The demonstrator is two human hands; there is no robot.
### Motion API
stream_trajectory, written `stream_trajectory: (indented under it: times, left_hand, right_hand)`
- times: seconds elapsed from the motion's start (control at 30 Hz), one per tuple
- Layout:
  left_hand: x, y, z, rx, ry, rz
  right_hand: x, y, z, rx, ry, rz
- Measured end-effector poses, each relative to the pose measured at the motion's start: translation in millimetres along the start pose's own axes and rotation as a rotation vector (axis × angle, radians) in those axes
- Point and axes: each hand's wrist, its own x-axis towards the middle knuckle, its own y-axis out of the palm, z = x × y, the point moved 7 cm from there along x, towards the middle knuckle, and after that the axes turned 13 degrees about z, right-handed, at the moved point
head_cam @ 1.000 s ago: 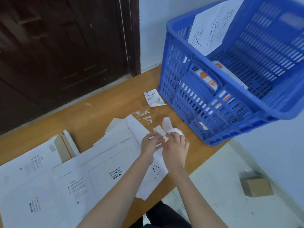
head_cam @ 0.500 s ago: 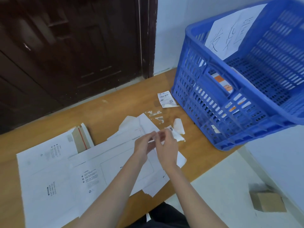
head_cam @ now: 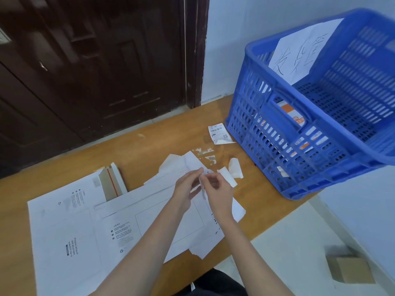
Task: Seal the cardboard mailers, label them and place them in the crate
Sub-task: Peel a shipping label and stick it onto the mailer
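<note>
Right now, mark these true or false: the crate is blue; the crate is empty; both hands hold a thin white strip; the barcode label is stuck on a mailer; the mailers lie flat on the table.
1. The crate is blue. True.
2. The crate is empty. False: a packet with orange print lies inside.
3. Both hands hold a thin white strip. True: left hand and right hand pinch it.
4. The barcode label is stuck on a mailer. False: it lies loose on the table beside the crate.
5. The mailers lie flat on the table. True.
</note>
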Motion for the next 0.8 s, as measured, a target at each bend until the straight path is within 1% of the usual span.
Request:
stream_trajectory:
  times: [0.17, 0.23, 0.37, 0.43, 0.53, 0.6, 0.63, 0.67, 0.73, 0.77, 0.8]
  left_hand:
    - [-2, -3, -5, 0.061, 0.106, -0.059]
    - [-3, -3, -5, 0.058, 0.112, -0.069]
    - [-3, -6, -8, 0.027, 0.094, -0.077]
    - [-2, -9, -9, 0.017, 0.095, -0.086]
    - [-2, -8, -11, -0.022, 0.114, -0.055]
    - [-2, -5, -9, -0.093, 0.124, -0.029]
    - [-3, -2, -8, -0.11, 0.114, -0.04]
    - [-4, -1, -8, -0.081, 0.09, -0.08]
    - [-7, 1, -6, 0.073, -0.005, -0.193]
    - [-8, 4, -6, 0.148, -0.036, -0.215]
    - [-9, 8, -7, 0.217, -0.028, -0.207]
  right_hand:
    - [4, 3, 7, -0.076, -0.02, -0.016]
    - [7, 4, 8, -0.017, 0.003, -0.014]
    - [12, 10, -2, 0.201, 0.168, 0.025]
    - [13, 11, -5, 0.227, 0.195, 0.033]
    - [12, 9, 4, 0.121, 0.151, 0.019]
    - [12, 7, 11, 0.053, 0.13, -0.025]
    - [12, 6, 14, 0.017, 0.122, -0.044]
    - [12, 6, 17, -0.026, 0.109, -0.059]
    - [13, 8, 22, -0.132, 0.065, -0.068]
    - [13, 9, 24, -0.188, 0.047, -0.058]
    - [14, 12, 25, -0.245, 0.032, -0.044]
